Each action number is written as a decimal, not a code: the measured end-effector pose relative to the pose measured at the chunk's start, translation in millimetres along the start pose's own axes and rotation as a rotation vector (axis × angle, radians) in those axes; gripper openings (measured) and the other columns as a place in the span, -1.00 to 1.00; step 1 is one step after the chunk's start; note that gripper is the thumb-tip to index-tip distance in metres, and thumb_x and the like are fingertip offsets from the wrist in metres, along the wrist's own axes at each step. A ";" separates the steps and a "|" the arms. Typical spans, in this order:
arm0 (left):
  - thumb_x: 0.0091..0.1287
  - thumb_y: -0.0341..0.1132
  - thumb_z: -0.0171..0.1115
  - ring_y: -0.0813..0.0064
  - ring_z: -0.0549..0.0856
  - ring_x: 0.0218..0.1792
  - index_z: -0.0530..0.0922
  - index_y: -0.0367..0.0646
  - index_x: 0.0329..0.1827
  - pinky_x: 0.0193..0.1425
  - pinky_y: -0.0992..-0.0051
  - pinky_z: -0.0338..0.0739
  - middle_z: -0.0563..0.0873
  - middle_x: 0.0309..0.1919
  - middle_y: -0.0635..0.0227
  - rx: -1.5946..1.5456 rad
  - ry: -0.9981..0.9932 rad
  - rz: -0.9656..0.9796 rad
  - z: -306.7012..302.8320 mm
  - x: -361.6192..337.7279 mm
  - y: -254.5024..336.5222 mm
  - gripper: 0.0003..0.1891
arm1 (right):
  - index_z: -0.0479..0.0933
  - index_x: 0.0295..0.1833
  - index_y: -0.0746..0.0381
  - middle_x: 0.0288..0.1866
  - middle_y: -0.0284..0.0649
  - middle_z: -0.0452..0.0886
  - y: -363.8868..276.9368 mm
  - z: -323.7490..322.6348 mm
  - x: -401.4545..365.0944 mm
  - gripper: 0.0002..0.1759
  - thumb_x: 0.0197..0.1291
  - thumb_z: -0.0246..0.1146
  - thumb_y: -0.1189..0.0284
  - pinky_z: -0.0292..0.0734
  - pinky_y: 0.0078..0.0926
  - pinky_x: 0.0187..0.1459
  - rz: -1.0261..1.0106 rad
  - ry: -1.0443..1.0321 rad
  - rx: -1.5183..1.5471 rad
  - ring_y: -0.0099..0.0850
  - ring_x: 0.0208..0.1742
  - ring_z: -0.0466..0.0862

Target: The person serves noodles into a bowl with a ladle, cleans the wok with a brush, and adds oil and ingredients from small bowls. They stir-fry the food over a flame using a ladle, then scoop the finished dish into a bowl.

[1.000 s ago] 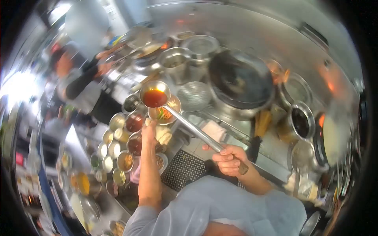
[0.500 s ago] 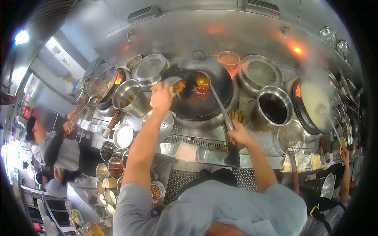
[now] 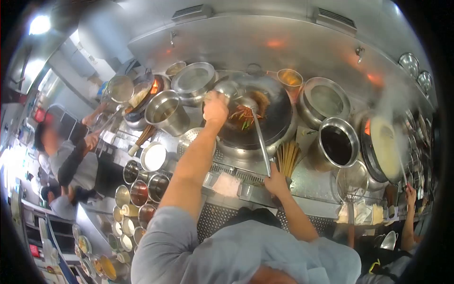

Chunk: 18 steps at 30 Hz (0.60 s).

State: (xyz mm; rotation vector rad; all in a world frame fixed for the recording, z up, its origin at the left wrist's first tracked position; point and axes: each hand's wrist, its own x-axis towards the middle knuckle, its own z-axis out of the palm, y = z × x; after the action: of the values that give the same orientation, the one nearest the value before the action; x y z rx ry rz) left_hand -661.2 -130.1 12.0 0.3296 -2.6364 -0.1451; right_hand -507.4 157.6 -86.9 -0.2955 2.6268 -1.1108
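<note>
At twelve o'clock from the person, on the burner range, sits the wok (image 3: pixel 279 118), dark and deep. It holds a loose heap of red and green strips (image 3: pixel 243 116) wet with reddish sauce, lying toward its ten o'clock side.

The left hand (image 3: pixel 216 108) reaches over the wok's nine o'clock rim, back to the camera. Its fingers are curled shut on what appears to be a small steel bowl (image 3: pixel 228 88), held tilted above the food, probably so that its contents drop in.

The right hand (image 3: pixel 276 182), at the wok's six o'clock, is clenched round the butt of the ladle (image 3: pixel 260 139). The long handle runs up to the heap, which keeps the hand clear of the heat while the cup works the food.

- **Dark stockpot** (image 3: pixel 336 144): at three o'clock of the wok, within the ladle's reach.
- **Bamboo brush** (image 3: pixel 286 158): at five o'clock of the wok.
- **Perforated strainer** (image 3: pixel 189 138): at eight o'clock of the wok.
- **Seasoning bowls** (image 3: pixel 139 191): grouped farther out toward seven o'clock, beside the left arm.
- **Co-worker** (image 3: pixel 71 161): at work at nine o'clock of the frame.
- **Another person's hand** (image 3: pixel 409 191): shows at four o'clock, below a steaming second wok (image 3: pixel 385 149).
</note>
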 end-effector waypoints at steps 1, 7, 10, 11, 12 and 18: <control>0.25 -0.33 0.13 -0.15 0.54 0.08 0.54 -0.01 0.00 0.04 0.07 0.58 0.45 0.20 0.19 0.039 -0.079 0.125 -0.8 -8.7 -8.8 -0.75 | 0.18 0.43 0.23 -0.19 0.31 0.62 -9.0 2.2 0.5 -0.28 0.10 0.13 0.44 0.48 0.06 0.02 0.048 -0.005 -0.071 0.19 -0.07 0.62; 0.21 -0.32 0.25 0.02 0.70 -0.17 0.57 -0.12 -0.02 -0.08 0.18 0.62 0.67 -0.12 0.09 -0.310 0.196 -0.497 -37.7 -44.7 -88.7 -0.73 | 0.14 0.47 0.25 -0.14 0.18 0.65 -27.1 -14.9 39.1 -0.23 0.17 0.23 0.31 0.49 0.02 0.03 0.098 -0.013 -0.462 0.08 -0.11 0.65; 0.28 -0.34 0.24 0.34 0.70 -0.25 0.58 -0.25 -0.08 -0.18 0.32 0.63 0.69 -0.33 0.23 -1.205 0.348 -0.812 -85.5 -130.7 -115.6 -0.78 | 0.16 0.48 0.28 0.25 0.08 0.45 -81.2 -39.9 23.5 -0.16 0.14 0.34 0.24 0.38 -0.02 0.20 -0.227 0.088 -0.606 -0.05 0.28 0.43; 0.29 -0.38 0.24 0.36 0.69 -0.26 0.57 -0.25 -0.06 -0.19 0.30 0.62 0.69 -0.29 0.25 -1.255 0.306 -0.950 -111.5 -170.2 -121.8 -0.79 | 0.27 0.43 0.24 0.15 0.04 0.53 -78.6 -26.6 25.9 -0.31 0.20 0.30 0.37 0.44 -0.08 0.13 -0.494 0.194 -0.475 -0.08 0.17 0.53; 0.29 -0.38 0.26 0.40 0.67 -0.29 0.55 -0.25 -0.03 -0.20 0.32 0.62 0.68 -0.26 0.28 -1.552 0.395 -0.963 -112.0 -215.6 -134.4 -0.76 | 0.32 0.41 0.22 0.07 -0.01 0.56 -90.3 -13.5 16.6 -0.37 0.22 0.28 0.42 0.47 -0.18 0.06 -0.587 0.043 -0.219 -0.16 0.09 0.56; 0.28 -0.44 0.26 0.44 0.71 -0.31 0.56 -0.24 -0.01 -0.21 0.41 0.63 0.71 -0.22 0.28 -1.417 0.918 -1.442 -184.9 -523.2 -105.9 -0.76 | 0.47 0.27 0.27 -0.14 -0.22 0.69 -122.3 137.9 -49.4 -0.55 0.26 0.24 0.43 0.55 -0.53 -0.14 -0.681 -1.288 -0.104 -0.51 -0.22 0.63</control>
State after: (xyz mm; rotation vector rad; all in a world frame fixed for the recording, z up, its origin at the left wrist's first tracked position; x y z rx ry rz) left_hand -103.5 -106.2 -75.0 1.2016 -0.5779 -1.6146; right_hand -406.0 -4.0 -82.0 -1.4211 1.4006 -0.5414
